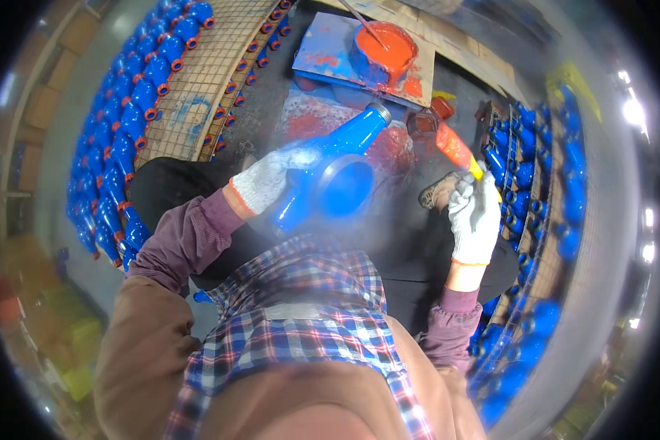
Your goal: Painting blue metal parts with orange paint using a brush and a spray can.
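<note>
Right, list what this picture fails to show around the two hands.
Head view only:
- Left hand: its fingers are hidden behind the blue casting.
- Brush: bristles blurred, so contact with the casting cannot be told.
- Right hand: the handle's lower end is hidden inside the glove.
- Paint tub: depth unreadable.

Left hand (271, 178): glove fingers wrap behind the blue valve body (328, 174), grip partly concealed. Right hand (475, 214) covers the brush handle (479, 173); bristles blurred. Haze veils the plaid apron (301, 308). Rows of blue castings (136, 110) smear toward the rim
</note>
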Motion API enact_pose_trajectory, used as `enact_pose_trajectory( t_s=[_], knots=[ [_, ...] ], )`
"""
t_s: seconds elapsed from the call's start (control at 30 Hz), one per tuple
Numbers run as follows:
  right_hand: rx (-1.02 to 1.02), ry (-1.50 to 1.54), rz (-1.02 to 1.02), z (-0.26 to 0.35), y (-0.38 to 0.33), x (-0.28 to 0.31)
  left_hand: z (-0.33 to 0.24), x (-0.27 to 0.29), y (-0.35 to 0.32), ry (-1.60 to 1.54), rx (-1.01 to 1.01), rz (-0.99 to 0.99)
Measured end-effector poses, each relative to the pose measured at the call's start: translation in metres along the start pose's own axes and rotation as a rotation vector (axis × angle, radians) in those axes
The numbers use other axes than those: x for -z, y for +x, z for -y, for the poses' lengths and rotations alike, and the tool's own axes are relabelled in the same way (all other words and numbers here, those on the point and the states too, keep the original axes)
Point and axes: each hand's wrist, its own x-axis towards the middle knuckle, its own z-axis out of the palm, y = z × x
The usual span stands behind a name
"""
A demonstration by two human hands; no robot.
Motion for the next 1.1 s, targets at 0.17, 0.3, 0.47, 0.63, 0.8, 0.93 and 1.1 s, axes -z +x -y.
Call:
enact_pose_trajectory(
  t_s=[0.17, 0.3, 0.47, 0.63, 0.8, 0.93, 1.1],
  knots=[
    [0.205, -0.431, -0.004, -0.002, 0.001, -0.020, -0.024, -0.025, 0.009, 0.117, 0.094, 0.010],
    [0.553, -1.125, 0.038, 0.016, 0.013, -0.037, -0.042, -0.038, 0.020, 1.010, -0.178, 0.150],
    [0.603, -1.394, 0.185, 0.010, 0.055, -0.055, -0.051, -0.048, 0.015, 1.828, -0.717, 0.078],
    [0.518, -1.568, 0.287, -0.014, 0.070, -0.068, -0.060, -0.048, 0.015, 2.076, -0.882, 0.233],
    [0.700, -1.602, 0.339, -0.016, 0.053, -0.080, -0.064, -0.050, 0.015, 2.175, -0.953, 0.238],
    [0.889, -1.522, 0.380, -0.011, 0.027, -0.084, -0.070, -0.051, 0.016, 2.078, -0.802, 0.265],
    [1.178, -1.487, 0.430, -0.015, -0.008, -0.075, -0.071, -0.049, 0.016, 1.932, -0.566, 0.221]
  ],
)
